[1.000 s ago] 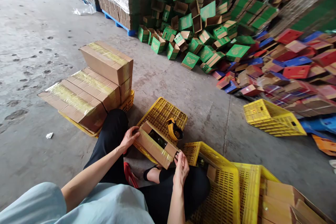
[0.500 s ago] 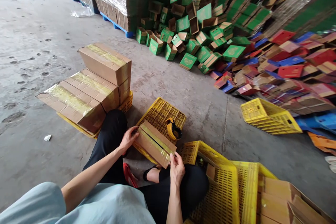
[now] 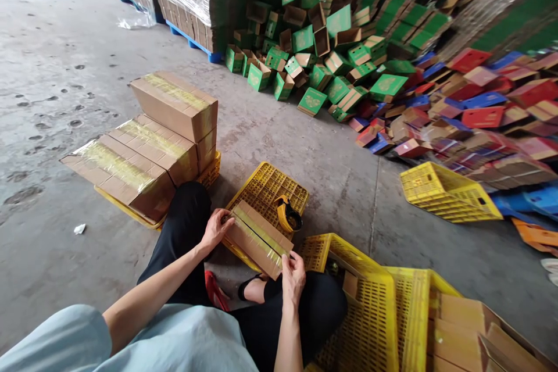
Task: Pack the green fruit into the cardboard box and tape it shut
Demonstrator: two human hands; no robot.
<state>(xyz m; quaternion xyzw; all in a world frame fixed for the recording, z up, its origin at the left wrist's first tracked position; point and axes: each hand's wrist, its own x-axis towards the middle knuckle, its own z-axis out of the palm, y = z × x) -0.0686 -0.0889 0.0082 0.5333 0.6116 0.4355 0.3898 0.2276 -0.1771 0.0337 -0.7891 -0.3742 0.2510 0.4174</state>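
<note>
A yellow crate [image 3: 250, 189] carries a cardboard box [image 3: 254, 245], top almost closed, over its near edge. Half-curled, the left hand [image 3: 215, 229] grips the box's left end; the right hand [image 3: 293, 279] pinches the other. A tape dispenser [image 3: 285, 214] sits by the crate's right edge.

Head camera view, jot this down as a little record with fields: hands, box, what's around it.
Left hand: at the box's left end
Right hand: at its right end
Box: cardboard box, top flaps nearly meeting, dark slit between them
Beside box: yellow tape dispenser, on a yellow plastic crate
To the left: taped cardboard boxes, stacked
Background: heaped green cartons; red carton among others
</note>
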